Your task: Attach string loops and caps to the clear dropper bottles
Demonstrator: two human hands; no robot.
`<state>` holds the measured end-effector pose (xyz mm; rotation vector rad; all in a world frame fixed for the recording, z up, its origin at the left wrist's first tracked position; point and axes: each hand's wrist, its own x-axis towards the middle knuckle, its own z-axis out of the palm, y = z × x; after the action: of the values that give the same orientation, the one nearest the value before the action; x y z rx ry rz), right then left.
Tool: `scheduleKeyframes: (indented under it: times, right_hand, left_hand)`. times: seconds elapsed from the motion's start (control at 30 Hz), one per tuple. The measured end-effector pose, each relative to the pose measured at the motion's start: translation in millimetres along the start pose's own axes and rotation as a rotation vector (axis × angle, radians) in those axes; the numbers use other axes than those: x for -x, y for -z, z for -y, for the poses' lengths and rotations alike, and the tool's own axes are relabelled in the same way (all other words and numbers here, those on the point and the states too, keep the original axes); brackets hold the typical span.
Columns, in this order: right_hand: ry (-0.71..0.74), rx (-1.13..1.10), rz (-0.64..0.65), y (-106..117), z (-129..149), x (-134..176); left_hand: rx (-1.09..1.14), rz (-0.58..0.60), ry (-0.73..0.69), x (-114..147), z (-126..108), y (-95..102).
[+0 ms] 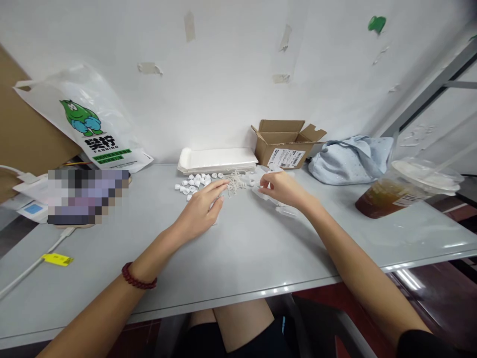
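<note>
My left hand (203, 209) is over the table with its fingers stretched out and the thumb apart; no held thing shows. Its fingertips reach toward a loose pile of thin whitish strings (236, 182). Behind that hand lie several small white caps (194, 183), some on their sides. Across from it, my right hand (282, 188) has curled fingers, drawn together at the tips among clear plastic pieces (286, 211). Whatever the right fingertips pinch is too small to make out.
A stack of white envelopes (219, 159) and an open cardboard box (281, 144) stand by the wall. To the right are a blue cloth bag (348, 160) and a tilted drink cup (402, 191). At left are a plastic bag (93, 114), a blurred phone-like object (89, 196) and a white cable (33, 266).
</note>
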<state>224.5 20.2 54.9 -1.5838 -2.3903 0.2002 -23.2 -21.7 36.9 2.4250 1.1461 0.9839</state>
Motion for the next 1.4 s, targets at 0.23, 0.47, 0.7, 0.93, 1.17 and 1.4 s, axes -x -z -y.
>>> scheduleKeyframes:
  times: [0.23, 0.47, 0.7, 0.93, 1.17, 1.4]
  right_hand:
    - [0.061, 0.129, 0.117, -16.0, 12.4, 4.0]
    - [0.182, -0.098, 0.015, -16.0, 23.7, 8.9]
    - [0.22, -0.522, 0.065, -17.3, 37.6, 11.4]
    - [0.194, -0.655, 0.161, -21.6, 51.0, 14.3]
    - [0.129, -0.648, 0.199, -26.7, 57.5, 17.0]
    - [0.107, -0.622, 0.174, -30.2, 51.8, 14.7]
  left_hand:
    - [-0.019, -0.07, 0.025, -0.8, 0.4, -2.1]
    - [0.053, -0.219, 0.042, -0.1, -0.2, -0.7]
    - [0.122, -0.263, -0.017, 0.4, -4.5, -3.1]
    - [0.002, -0.21, -0.102, 1.5, -7.7, -2.6]
    - [0.008, -0.109, -0.229, 2.2, -10.5, -4.5]
    - [-0.051, -0.08, -0.271, 3.1, -9.4, -4.2]
